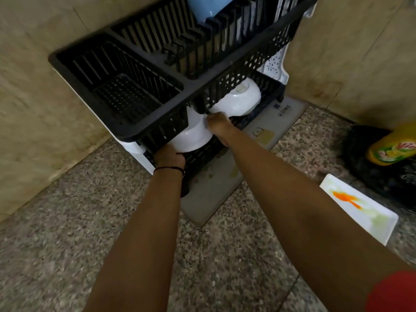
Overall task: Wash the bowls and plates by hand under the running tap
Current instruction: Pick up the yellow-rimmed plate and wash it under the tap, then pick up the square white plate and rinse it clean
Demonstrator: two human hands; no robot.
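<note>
Bowl [191,137] upturned on lower rack [202,154] shelf, gripped between left hand [170,155] at near rim and right hand [217,123] closed on far-right edge, second bowl [238,100] just beyond.

Bare forearms, thin black wristband [169,168] on left, red sleeve [392,293] on right
</note>
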